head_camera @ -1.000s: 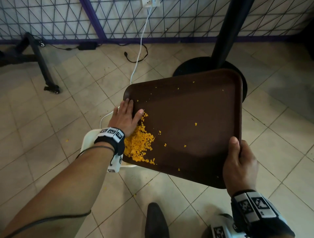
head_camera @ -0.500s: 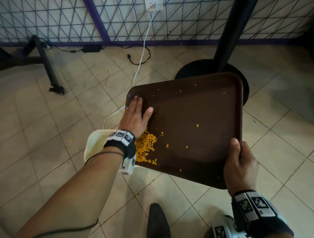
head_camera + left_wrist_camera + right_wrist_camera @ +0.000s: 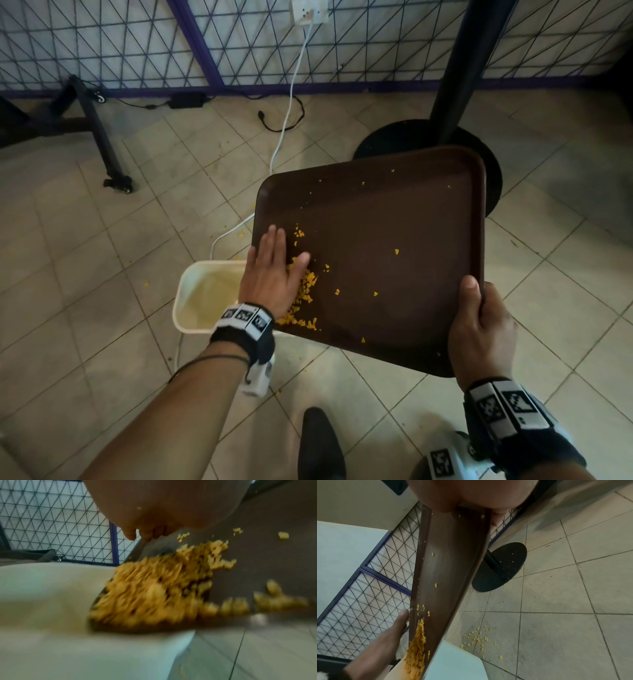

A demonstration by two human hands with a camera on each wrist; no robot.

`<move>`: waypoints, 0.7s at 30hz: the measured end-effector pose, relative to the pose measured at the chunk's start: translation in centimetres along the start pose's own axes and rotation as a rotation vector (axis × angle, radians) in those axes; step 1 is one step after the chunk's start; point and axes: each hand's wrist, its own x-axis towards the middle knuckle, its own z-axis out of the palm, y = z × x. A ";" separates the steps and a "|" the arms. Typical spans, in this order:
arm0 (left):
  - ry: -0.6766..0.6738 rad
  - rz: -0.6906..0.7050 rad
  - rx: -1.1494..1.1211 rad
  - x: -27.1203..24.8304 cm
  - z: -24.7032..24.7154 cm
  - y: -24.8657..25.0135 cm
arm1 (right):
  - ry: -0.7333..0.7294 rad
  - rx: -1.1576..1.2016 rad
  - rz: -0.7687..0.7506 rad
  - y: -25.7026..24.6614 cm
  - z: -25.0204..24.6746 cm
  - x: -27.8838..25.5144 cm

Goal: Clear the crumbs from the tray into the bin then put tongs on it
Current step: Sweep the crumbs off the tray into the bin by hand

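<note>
A dark brown tray (image 3: 404, 219) is held tilted above the floor, its lower left corner over a cream bin (image 3: 202, 294). My right hand (image 3: 479, 329) grips the tray's near right edge, thumb on top. My left hand (image 3: 274, 270) lies flat on the tray's left side with straight fingers, against a heap of yellow crumbs (image 3: 301, 298). In the left wrist view the blurred crumbs (image 3: 154, 588) sit at the tray's corner above the bin (image 3: 51, 601). The right wrist view shows the tray (image 3: 450, 561) edge-on with the crumbs (image 3: 418, 653) at its low end. No tongs are in view.
A black pole on a round base (image 3: 428, 144) stands just behind the tray. A white cable (image 3: 284, 126) runs from a wall socket across the tiled floor to the bin. Spilled crumbs (image 3: 477, 639) lie on the tiles. A black stand leg (image 3: 102, 137) is at far left. My shoe (image 3: 318, 442) is below.
My left hand has swept the crumb heap down towards the tray's lower left corner over the bin, and the heap has shrunk. The right hand's grip is unchanged.
</note>
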 end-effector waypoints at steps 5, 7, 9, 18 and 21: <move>0.007 0.076 -0.044 3.0 -0.7 4.1 | -0.009 0.001 0.008 -0.3 0.1 0.0; -0.015 0.070 -0.005 2.1 0.5 3.8 | -0.013 0.000 0.007 -0.4 0.1 0.1; -0.053 0.018 0.055 0.3 1.8 2.0 | -0.014 0.005 0.011 -0.4 0.0 0.1; 0.040 0.165 -0.015 -1.6 -0.1 5.8 | -0.016 0.019 0.019 -0.3 0.0 0.0; 0.100 0.402 -0.028 -2.6 0.0 12.3 | -0.008 0.023 0.028 -0.2 0.2 0.0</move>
